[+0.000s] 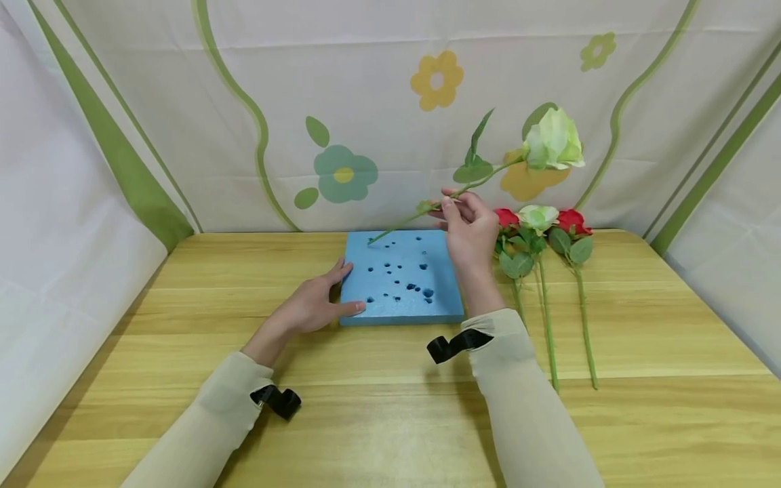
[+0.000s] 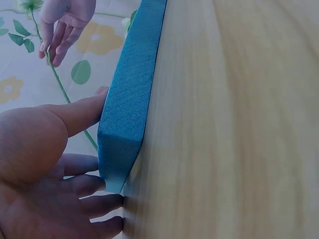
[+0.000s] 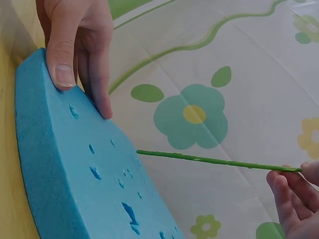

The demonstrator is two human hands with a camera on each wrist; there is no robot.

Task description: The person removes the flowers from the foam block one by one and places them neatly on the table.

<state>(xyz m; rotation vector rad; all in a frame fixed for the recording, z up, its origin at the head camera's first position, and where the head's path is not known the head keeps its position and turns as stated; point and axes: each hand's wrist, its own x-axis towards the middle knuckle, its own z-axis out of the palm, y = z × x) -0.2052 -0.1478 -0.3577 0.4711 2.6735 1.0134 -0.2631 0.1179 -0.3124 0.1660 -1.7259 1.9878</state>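
My right hand (image 1: 472, 234) pinches the green stem of a white artificial rose (image 1: 554, 140) between thumb and fingers. The rose slants, its bloom up at the right and the bare lower end of the stem down at the left. That stem end (image 3: 144, 152) reaches the far left part of a blue foam block (image 1: 403, 312), whose top has several holes. My left hand (image 1: 308, 303) rests against the block's left side. Its thumb (image 3: 65, 74) lies on the top face, and the other fingers (image 2: 99, 204) stretch along the side edge.
Right of the block lie two red roses (image 1: 572, 221) and a white rose (image 1: 538, 217), stems toward the front of the wooden table (image 1: 378, 420). A flower-patterned cloth (image 1: 366, 81) hangs behind the table. Black wrist straps (image 1: 281, 401) hang from both sleeves.
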